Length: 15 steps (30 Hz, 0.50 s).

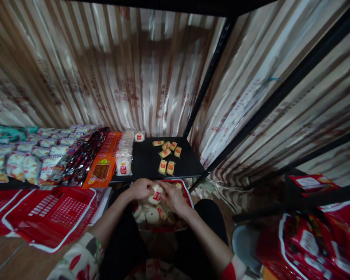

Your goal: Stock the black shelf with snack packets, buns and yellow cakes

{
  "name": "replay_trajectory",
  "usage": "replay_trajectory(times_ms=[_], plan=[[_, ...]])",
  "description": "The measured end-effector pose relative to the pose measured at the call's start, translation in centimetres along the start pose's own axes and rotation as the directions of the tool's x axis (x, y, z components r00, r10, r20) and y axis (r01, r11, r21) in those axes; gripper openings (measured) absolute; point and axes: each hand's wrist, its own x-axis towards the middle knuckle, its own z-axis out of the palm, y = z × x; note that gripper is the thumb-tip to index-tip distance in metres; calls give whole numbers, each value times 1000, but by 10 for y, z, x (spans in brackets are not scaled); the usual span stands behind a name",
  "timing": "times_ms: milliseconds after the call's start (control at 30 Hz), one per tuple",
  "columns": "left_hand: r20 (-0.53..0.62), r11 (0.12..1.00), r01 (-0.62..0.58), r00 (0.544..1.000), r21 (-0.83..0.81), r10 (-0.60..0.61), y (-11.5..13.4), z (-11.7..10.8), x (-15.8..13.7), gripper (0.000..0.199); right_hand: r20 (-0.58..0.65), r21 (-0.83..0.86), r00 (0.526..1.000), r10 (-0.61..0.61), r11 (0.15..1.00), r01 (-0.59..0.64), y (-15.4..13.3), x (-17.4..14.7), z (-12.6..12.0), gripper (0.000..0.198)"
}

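Black shelf [146,158] before striped curtain [151,85]. Left hand [141,189] and right hand [174,198], fingers curled, pinch round wrapped packet [155,197] over red basket [188,193]. Risk: slick-looking wrapper could slip if fingertip grip loosens, dropping packet into basket.

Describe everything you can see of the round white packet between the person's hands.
The round white packet is pale, with a red label bearing lighter print, and its wrapper looks like clear, shiny film. Its label faces the camera. The left hand's grip and the right hand's grip touch its upper sides, over the red basket. Whether it rests on anything below is unclear.
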Motion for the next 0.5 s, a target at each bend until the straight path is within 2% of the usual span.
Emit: replay_trajectory(times_ms=[67, 233, 400, 500], plan=[[-4, 999, 16, 1000, 33, -16, 2, -8, 2, 24, 28, 102, 999, 37, 994, -40, -1, 5, -1, 43], [-63, 1000, 12, 998, 3, -12, -3, -18, 11, 28, 60, 297, 986, 158, 940, -169, 6, 21, 5, 18], [-255, 998, 57, 965, -14, -58, -11, -13, 21, 27, 71, 547, 959, 276, 793, -269, 18, 45, 19, 14], [-384, 992, 115, 919, 57, -84, -13, -6, 30, 31, 32, 526, 944, 327, 798, -294, 23, 64, 24, 14]])
